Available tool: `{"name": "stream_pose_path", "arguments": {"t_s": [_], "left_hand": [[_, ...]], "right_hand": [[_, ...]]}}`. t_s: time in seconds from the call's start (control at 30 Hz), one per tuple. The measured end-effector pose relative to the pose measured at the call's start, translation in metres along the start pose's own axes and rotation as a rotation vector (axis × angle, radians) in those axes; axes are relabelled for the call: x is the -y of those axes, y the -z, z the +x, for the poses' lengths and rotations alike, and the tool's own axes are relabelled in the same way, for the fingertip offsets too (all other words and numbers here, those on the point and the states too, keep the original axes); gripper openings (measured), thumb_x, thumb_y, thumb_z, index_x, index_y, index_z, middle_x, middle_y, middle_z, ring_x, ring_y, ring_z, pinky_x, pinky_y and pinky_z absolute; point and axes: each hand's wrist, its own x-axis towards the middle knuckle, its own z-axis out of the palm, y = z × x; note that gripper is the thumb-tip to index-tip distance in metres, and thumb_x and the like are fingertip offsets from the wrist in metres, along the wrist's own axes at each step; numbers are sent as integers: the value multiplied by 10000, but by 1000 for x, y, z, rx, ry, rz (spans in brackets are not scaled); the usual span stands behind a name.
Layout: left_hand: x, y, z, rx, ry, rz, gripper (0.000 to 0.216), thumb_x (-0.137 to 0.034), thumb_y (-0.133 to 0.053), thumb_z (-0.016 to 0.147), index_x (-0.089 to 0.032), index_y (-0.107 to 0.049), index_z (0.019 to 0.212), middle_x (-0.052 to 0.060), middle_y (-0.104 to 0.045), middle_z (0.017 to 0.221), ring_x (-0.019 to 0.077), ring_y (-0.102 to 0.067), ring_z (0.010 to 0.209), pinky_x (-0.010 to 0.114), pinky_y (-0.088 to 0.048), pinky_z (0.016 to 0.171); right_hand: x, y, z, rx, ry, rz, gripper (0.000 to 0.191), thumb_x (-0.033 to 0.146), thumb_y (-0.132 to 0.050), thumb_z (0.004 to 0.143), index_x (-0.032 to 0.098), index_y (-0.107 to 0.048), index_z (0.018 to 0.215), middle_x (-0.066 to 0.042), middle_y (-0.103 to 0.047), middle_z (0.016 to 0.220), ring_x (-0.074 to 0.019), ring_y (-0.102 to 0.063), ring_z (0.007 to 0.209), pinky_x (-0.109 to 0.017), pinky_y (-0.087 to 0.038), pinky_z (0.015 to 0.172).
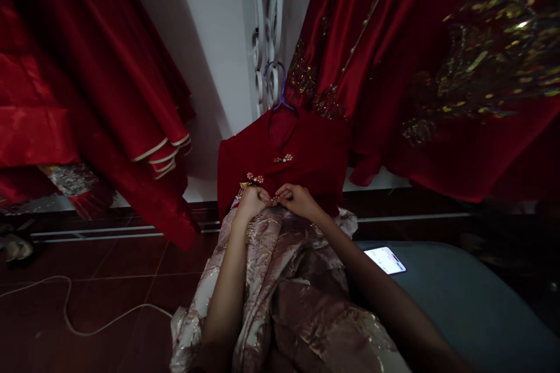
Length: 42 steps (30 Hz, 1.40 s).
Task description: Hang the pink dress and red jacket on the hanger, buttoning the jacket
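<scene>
A red jacket [245, 154] hangs in front of me on a purple hanger [283, 96], with a pearl-like beaded fastener [283, 158] near its collar. At the jacket's lower front, my left hand [252, 201] and my right hand [297, 199] meet, fingertips pinched on a small beaded clasp [275, 200] that they partly hide. Just above my left hand sits another beaded ornament [255, 178], with a gold tassel piece [245, 185] beside it. Shiny pink-and-white patterned fabric [262, 256] spreads below the jacket, under my forearms.
Red garments [100, 70] hang at the left, and sequined red garments [394, 41] at the right. A white scrolled metal rack [265, 11] stands behind the hanger. A lit phone [385, 260] lies on a grey-green seat [455, 303]. A white cable [87, 333] crosses the tiled floor.
</scene>
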Motion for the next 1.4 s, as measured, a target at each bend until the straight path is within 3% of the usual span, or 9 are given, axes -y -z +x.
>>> {"name": "stream_pose_path", "arguments": {"t_s": [0.27,0.5,0.67,0.87,1.03,1.17,1.4], "left_hand": [[2,-3,2,-45,152,-137,304,-302,-810,459,-115,-640,627,24,-644,584,84,-532,483,195,-397,474],[3,-4,2,-8,147,-165,335,-320,-830,432,-110,-637,609,7,-616,554,63,-506,460,183,-381,454],[3,-2,3,10,196,-409,437,-348,-845,431,-108,-610,710,6,-621,610,81,-567,536,218,-496,552],[-1,9,8,-66,194,-798,340,-415,-731,649,-141,-641,831,37,-668,851,95,-620,760,272,-544,799],[4,16,11,-107,270,-1079,225,-317,-603,777,-137,-642,907,96,-672,1020,125,-643,889,261,-528,859],[8,18,11,-78,289,-1100,202,-236,-542,790,-111,-643,912,123,-670,1040,141,-644,936,276,-516,900],[7,17,9,-90,236,-1065,203,-226,-611,758,-95,-657,906,131,-670,1059,159,-643,977,295,-509,928]], "right_hand": [[-1,0,0,-36,-1,37,216,75,-549,678,148,-634,863,-45,-703,810,-123,-659,749,-215,-511,685],[-7,-1,3,9,-41,87,216,98,-580,674,151,-650,871,-40,-704,811,-124,-658,752,-214,-512,668],[-3,18,2,87,-18,136,170,151,-620,682,137,-654,848,-46,-695,770,-121,-642,712,-227,-513,663],[9,52,-6,269,-60,247,156,206,-661,662,153,-677,807,-29,-704,756,-113,-645,682,-236,-518,676],[10,55,-8,309,-79,269,161,208,-669,648,150,-682,797,-35,-709,753,-109,-643,670,-230,-514,669],[9,51,-7,328,-73,270,167,199,-660,652,157,-687,810,-41,-716,773,-114,-647,667,-235,-517,662],[4,49,-5,351,-84,259,185,221,-668,652,151,-683,823,-38,-715,780,-112,-646,674,-233,-515,663]]}}
